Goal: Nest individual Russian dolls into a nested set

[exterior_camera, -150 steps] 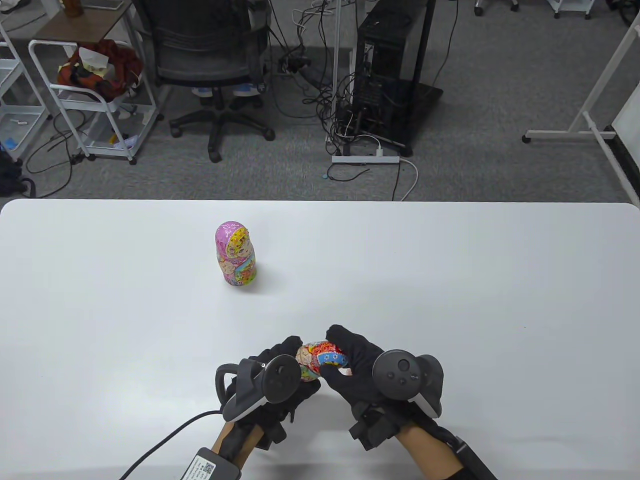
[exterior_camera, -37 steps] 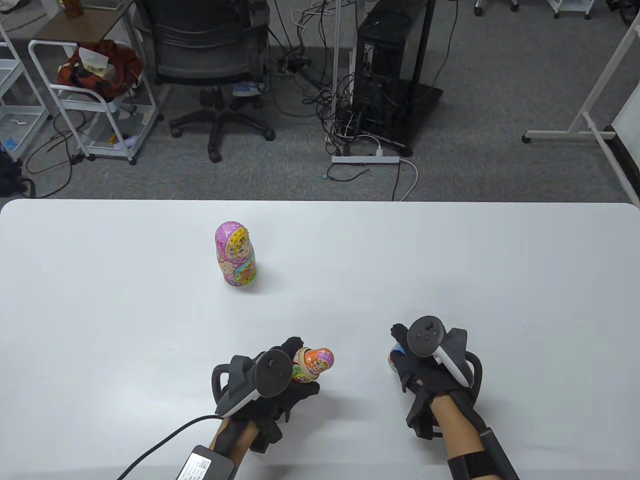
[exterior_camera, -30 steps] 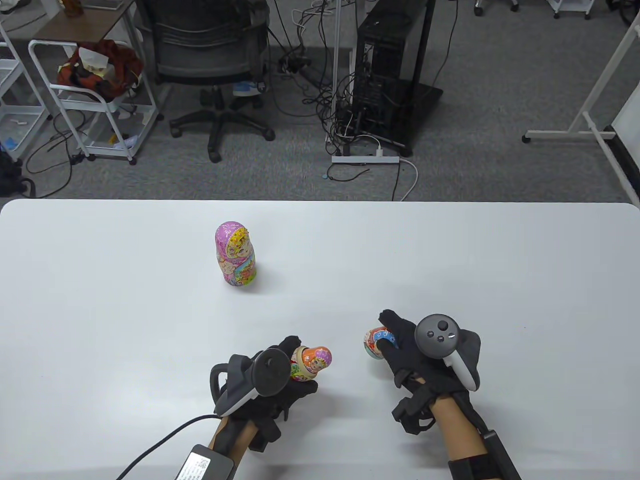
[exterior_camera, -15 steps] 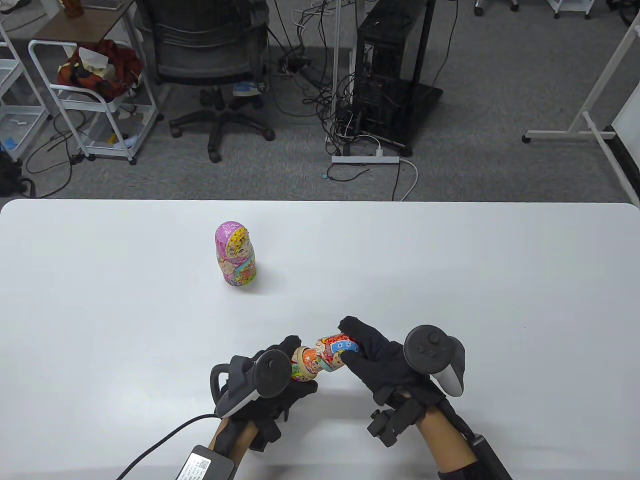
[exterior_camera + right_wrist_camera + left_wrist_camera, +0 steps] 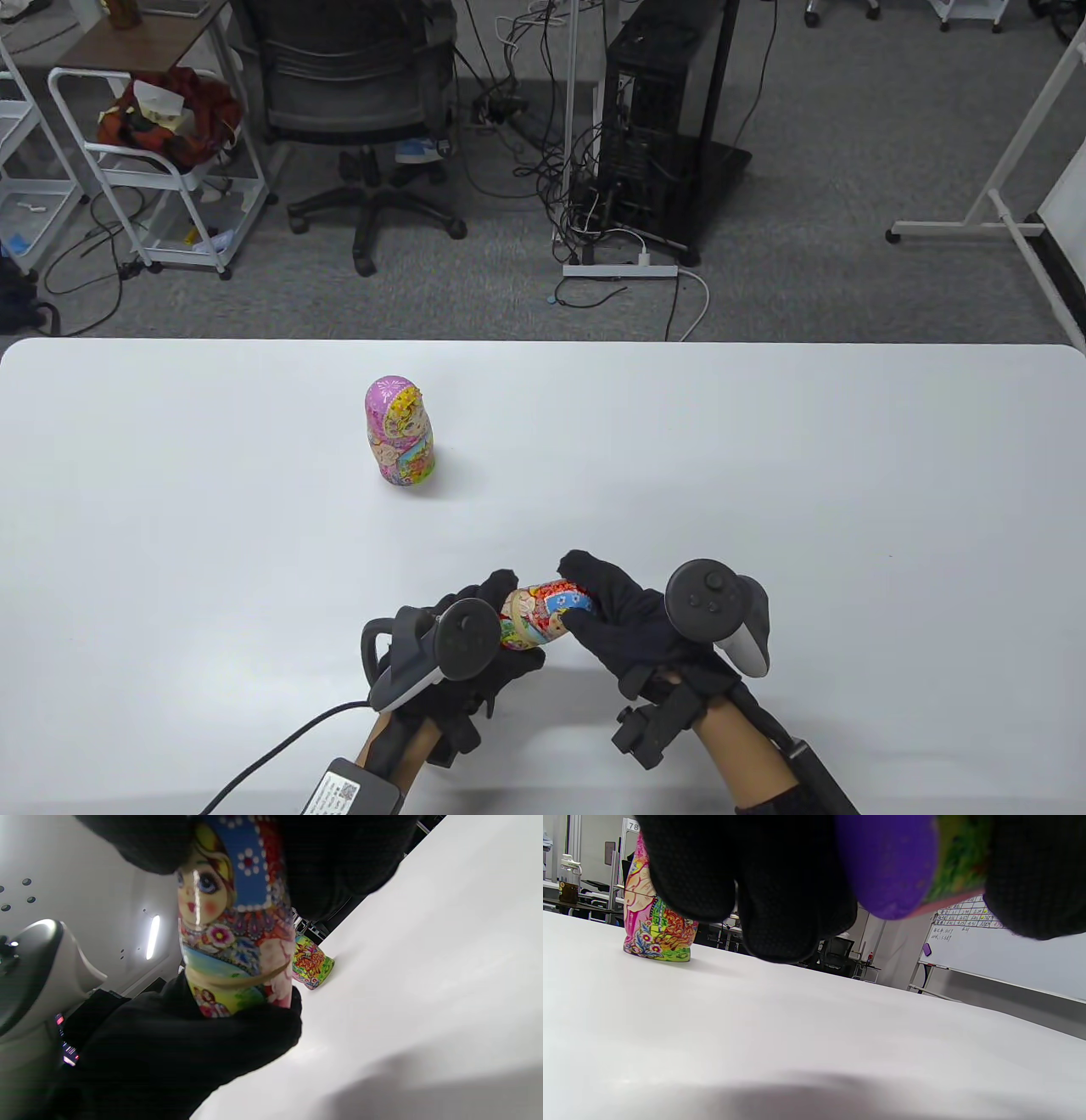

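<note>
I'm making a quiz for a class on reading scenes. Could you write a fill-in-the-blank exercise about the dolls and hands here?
1. The pink doll stands ____ on the white table, away from both hands.
2. The smaller doll is held by ____ hands at once.
3. The left hand grips that doll's ____ half.
4. The right hand grips the half with the painted ____.

Missing words: upright; both; lower; face

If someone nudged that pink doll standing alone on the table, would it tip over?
Probably, if nudged high up: the pink doll stands upright on a narrow flat base and is tall for its width. Its rounded, glossy-looking body suggests it would roll once down and might slip in a loose grip.
</note>
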`<state>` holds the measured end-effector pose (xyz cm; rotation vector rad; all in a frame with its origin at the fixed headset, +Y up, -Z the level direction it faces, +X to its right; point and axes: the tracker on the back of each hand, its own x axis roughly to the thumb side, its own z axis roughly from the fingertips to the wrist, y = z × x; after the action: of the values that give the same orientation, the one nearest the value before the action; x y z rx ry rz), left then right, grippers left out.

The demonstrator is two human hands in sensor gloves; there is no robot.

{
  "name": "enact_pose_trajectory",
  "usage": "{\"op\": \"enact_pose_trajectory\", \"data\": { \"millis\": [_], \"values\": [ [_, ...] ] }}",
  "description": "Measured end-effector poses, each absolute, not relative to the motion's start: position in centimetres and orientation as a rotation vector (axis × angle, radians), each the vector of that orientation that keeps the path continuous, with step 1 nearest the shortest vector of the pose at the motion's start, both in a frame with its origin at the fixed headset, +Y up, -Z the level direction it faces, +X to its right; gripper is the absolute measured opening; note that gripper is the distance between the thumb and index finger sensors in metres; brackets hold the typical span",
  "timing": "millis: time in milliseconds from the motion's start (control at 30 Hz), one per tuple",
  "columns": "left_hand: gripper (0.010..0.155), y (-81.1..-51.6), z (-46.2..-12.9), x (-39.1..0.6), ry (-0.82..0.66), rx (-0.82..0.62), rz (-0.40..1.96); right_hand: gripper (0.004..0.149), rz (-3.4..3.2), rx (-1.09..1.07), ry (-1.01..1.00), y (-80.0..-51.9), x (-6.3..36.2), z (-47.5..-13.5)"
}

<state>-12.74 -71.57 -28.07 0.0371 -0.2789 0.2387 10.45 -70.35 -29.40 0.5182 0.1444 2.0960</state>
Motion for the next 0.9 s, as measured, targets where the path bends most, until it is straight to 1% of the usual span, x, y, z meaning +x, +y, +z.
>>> {"op": "enact_pose_trajectory", "data": {
  "millis": [333,600,900],
  "values": [
    [0.094,-71.8,-28.1,-12.6,-0.310,0.015,0.253,0.059,2.099,0.565,0.161,-70.3,10.4,-29.4],
    [0.094,-72.0,-28.2,-12.6,-0.318,-0.013,0.265,0.060,2.121,0.559,0.156,-70.5,10.1,-29.3],
    [0.095,-72.7,-28.3,-12.4,-0.356,-0.067,0.221,0.067,2.249,0.544,0.196,-71.2,10.1,-29.5]
  ]
}}
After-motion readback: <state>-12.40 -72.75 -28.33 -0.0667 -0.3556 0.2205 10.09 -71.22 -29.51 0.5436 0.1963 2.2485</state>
